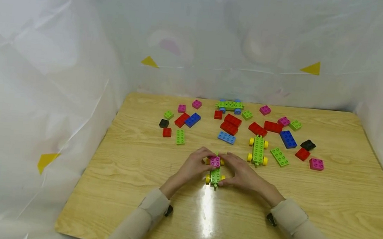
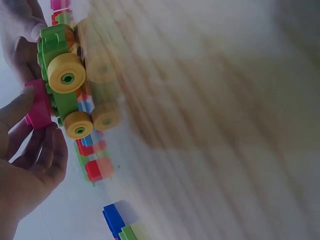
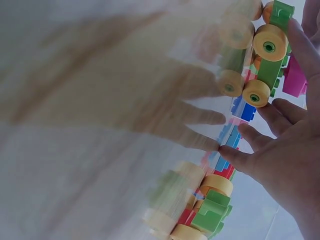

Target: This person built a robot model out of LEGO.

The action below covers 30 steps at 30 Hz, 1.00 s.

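A green toy car base with yellow wheels (image 1: pixel 215 176) stands on the table before me, its length pointing away. My left hand (image 1: pixel 195 164) pinches a pink brick (image 1: pixel 215 161) between thumb and fingers over the base's far half. In the left wrist view the pink brick (image 2: pixel 39 104) sits against the studs; whether it is pressed down I cannot tell. From the right, my right hand (image 1: pixel 242 173) steadies the base, thumb at its near end and a fingertip at a far wheel (image 3: pixel 256 93). The other right fingers spread toward the table.
Another green base with yellow wheels (image 1: pixel 258 150) stands right of my hands. A blue-wheeled green base (image 1: pixel 230 106) is at the back edge. Loose bricks lie between, among them a light blue brick (image 1: pixel 226 137), a blue brick (image 1: pixel 288 139) and a green plate (image 1: pixel 279 157).
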Each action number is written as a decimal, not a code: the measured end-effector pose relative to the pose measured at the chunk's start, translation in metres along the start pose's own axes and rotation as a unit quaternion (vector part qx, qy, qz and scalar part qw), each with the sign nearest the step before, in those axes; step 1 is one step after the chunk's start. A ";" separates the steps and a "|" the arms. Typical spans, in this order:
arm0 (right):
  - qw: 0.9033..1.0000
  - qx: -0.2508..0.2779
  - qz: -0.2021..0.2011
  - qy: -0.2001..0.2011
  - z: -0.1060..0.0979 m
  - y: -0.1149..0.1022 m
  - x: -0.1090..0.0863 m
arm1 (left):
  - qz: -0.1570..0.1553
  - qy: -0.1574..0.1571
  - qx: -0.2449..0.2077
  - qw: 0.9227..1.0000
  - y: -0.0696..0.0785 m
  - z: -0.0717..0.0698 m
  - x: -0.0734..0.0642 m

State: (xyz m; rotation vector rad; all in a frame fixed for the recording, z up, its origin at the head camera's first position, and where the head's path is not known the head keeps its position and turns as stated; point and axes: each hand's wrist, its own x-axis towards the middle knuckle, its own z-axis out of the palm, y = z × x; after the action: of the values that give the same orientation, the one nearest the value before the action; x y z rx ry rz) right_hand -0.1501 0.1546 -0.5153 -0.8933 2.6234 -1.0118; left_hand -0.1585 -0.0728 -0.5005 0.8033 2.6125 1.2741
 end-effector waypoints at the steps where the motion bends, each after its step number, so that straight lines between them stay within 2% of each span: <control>1: 1.000 0.000 0.001 -0.001 0.000 0.000 0.000 | 0.001 -0.002 0.007 1.000 -0.001 0.001 0.000; 6: 1.000 -0.003 0.002 -0.002 0.001 0.001 0.000 | -0.003 -0.006 0.033 0.999 -0.003 0.003 0.001; 13: 1.000 -0.007 0.001 -0.001 -0.001 -0.002 0.000 | 0.014 -0.003 0.044 0.999 -0.005 0.001 0.003; 25: 1.000 -0.008 0.003 -0.001 -0.002 -0.004 0.001 | 0.006 -0.022 0.075 0.997 -0.001 0.000 0.007; 30: 1.000 -0.005 0.002 -0.001 0.000 -0.001 0.001 | -0.003 -0.024 0.071 0.997 -0.001 0.000 0.006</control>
State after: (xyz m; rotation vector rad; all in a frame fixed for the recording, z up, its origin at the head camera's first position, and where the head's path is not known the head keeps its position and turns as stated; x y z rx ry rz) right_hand -0.1504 0.1537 -0.5142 -0.8901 2.6288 -0.9979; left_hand -0.1642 -0.0704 -0.5005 0.8349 2.6876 1.0629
